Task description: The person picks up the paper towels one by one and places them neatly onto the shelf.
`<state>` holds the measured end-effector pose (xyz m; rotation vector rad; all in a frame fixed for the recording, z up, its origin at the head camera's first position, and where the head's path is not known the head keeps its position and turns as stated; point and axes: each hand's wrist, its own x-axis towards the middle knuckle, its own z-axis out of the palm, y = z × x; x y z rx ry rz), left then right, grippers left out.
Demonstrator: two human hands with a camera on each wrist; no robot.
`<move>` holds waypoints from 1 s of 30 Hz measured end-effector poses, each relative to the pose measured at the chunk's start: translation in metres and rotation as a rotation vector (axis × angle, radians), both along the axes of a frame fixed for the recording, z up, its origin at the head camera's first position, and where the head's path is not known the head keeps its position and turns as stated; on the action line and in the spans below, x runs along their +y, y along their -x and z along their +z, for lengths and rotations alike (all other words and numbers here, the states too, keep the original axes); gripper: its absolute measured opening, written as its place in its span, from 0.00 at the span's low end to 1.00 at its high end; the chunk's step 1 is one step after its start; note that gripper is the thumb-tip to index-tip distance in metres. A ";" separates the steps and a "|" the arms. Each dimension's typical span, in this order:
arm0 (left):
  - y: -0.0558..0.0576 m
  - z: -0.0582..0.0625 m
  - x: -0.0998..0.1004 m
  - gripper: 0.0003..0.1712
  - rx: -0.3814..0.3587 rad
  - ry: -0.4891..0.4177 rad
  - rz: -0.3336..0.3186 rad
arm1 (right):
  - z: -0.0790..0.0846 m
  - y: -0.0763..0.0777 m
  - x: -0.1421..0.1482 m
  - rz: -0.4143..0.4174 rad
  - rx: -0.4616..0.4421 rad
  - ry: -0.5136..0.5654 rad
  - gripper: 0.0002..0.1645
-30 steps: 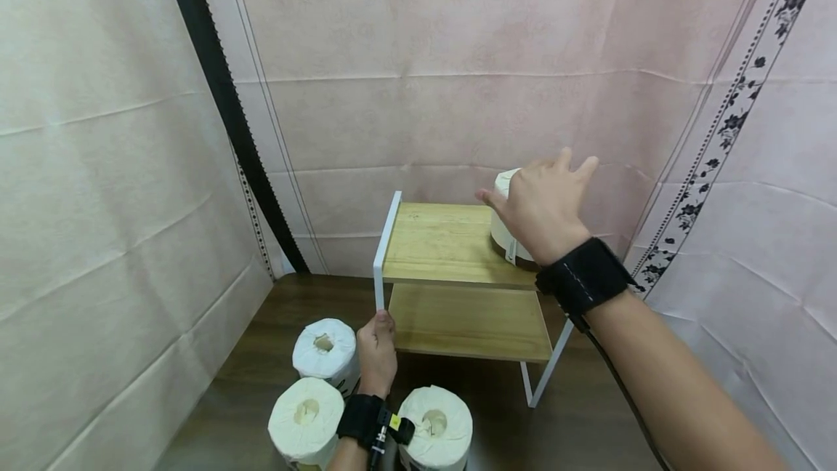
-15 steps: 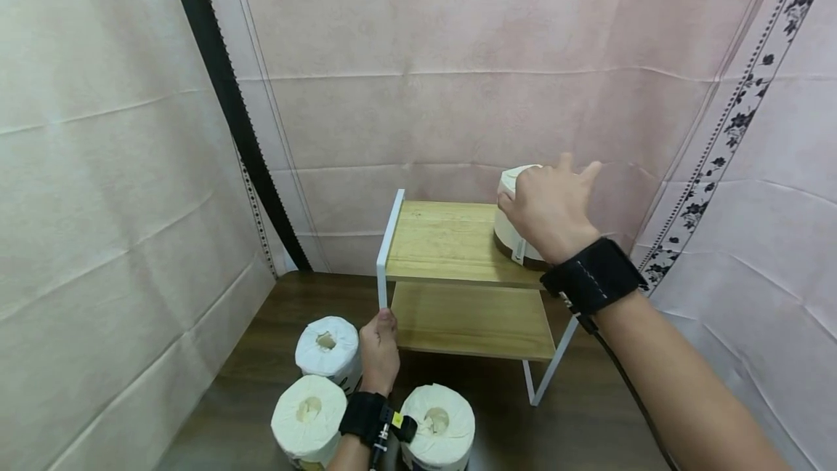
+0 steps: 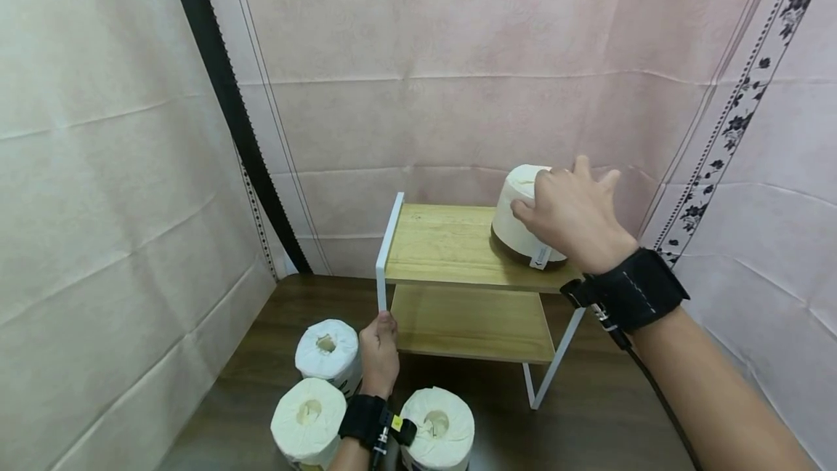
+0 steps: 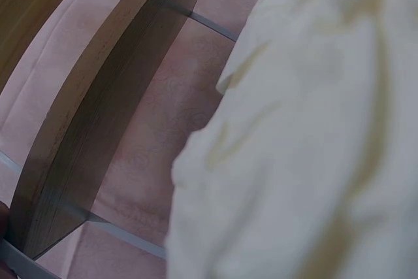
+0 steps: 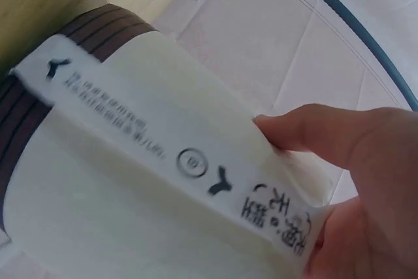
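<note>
My right hand (image 3: 578, 213) holds a wrapped toilet roll (image 3: 513, 216) around its upper part, with the thumb against its near side. The roll has a brown band at the base and a white printed label (image 5: 189, 155). It stands at the right of the upper board (image 3: 445, 238) of a two-tier shelf. Low on the shelf's left side, my left hand (image 3: 379, 355) grips the white metal frame (image 3: 382, 289). In the left wrist view, only a bit of that hand shows in the lower left corner, at the end of a shelf board (image 4: 85, 109).
Two toilet rolls, one farther back (image 3: 327, 347) and one nearer (image 3: 307, 416), stand left of my left forearm. Another roll (image 3: 438, 424) stands close to its right. The lower board (image 3: 471, 322) is bare. Pale cloth (image 3: 392, 115) hangs behind and on both sides.
My right hand has shifted right, and the roll has turned so its label sits farther right. More of the roll shows now. The left hand keeps its grip on the frame.
</note>
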<state>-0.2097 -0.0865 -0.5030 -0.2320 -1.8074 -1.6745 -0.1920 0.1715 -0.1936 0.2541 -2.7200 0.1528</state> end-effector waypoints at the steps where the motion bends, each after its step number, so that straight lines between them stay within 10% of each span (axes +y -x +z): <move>1: 0.000 0.000 0.000 0.29 0.000 -0.001 -0.002 | -0.001 -0.002 0.001 0.006 -0.005 0.003 0.26; 16: -0.002 0.004 0.001 0.28 -0.017 -0.012 0.014 | -0.009 -0.011 -0.007 -0.026 0.015 -0.071 0.47; 30: -0.001 0.002 -0.003 0.28 -0.022 0.018 -0.011 | -0.019 0.014 -0.030 -0.170 0.111 -0.181 0.55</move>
